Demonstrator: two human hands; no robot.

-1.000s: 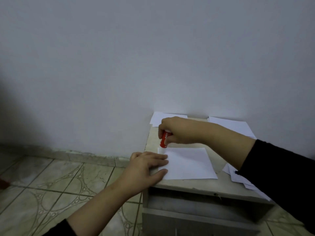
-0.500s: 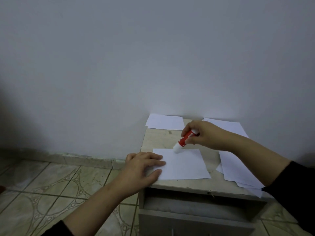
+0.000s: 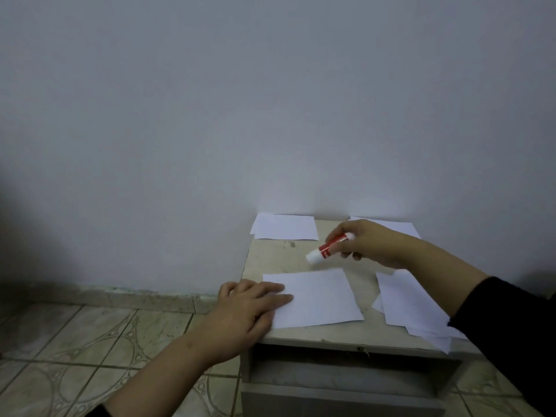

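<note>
Against grey wall, right hand (image 3: 373, 242) grips red-and-white glue stick (image 3: 329, 247) above sheet (image 3: 319, 296).

The light is dim and cool, with a grey-blue cast over the wall (image 3: 270, 100). The brightest patch is a soft glow on the wall just above the back edge of the cabinet (image 3: 270, 260). From there the light falls off toward the left edge of the frame, where a dark smudge swallows wall and skirting (vignette or shadow, hard to tell which). The white sheet (image 3: 322, 299) at the front edge looks pale and washed, showing no texture. The right hand (image 3: 367, 242) throws a faint, soft-edged shadow beneath the glue stick (image 3: 329, 247), whose print is too blurred to read. The recess (image 3: 331, 371) under the front edge is deep in shade, and the sleeve (image 3: 511, 332) is flat black. The lines of the floor tiles (image 3: 90, 341) bow with wide-angle distortion, and detail is soft throughout.
</note>
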